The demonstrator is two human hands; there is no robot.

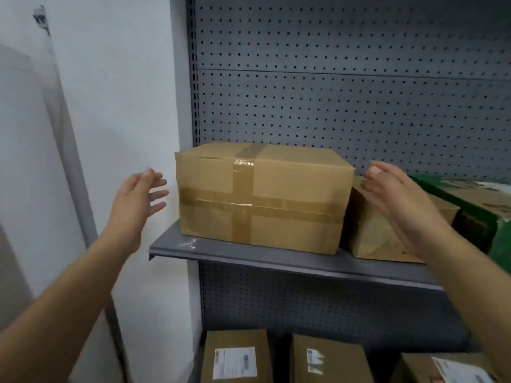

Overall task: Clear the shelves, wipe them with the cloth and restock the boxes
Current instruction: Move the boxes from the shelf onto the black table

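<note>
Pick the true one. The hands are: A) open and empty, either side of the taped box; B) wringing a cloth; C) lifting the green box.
A: the left hand and right hand flank the taped box with fingers straight, holding nothing.

Small brown box (378, 236) at 3 o'clock: mostly hidden btwn big taped box (260, 194) and right hand (398, 194), which covers its top. Can't tell if the hand touches it; fingertips motion-blurred. Green box (475, 197), further twd 3, cut off by rt edge, print too blurred to read. Shelf (249, 252) lip vanishes behind rt forearm (470, 272) at 4. Lower boxes (329, 352) at 6 cut by bottom edge; label (235, 363) text unreadable. Dark mark (41, 19) on wall (124, 78) at 10: blurred, can't ID.
</note>
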